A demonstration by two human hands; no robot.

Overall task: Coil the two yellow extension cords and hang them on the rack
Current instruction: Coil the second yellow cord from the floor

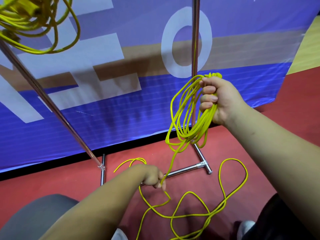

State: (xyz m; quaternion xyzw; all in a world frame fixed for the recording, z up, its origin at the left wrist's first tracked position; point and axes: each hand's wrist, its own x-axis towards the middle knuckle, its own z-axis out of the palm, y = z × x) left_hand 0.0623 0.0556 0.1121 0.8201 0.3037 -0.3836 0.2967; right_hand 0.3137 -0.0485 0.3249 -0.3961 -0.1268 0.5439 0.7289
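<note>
My right hand grips a bundle of several loops of a yellow extension cord, held up in front of the rack's right upright. From the loops one strand runs down to my left hand, which pinches it low near the floor. The loose remainder of the cord lies in wide curls on the red floor. A second yellow cord, coiled, hangs at the top left by the rack's left upright.
The rack's chrome base bar and its feet stand on the red floor. A blue banner with large white letters stands close behind the rack. My shoes show at the bottom edge.
</note>
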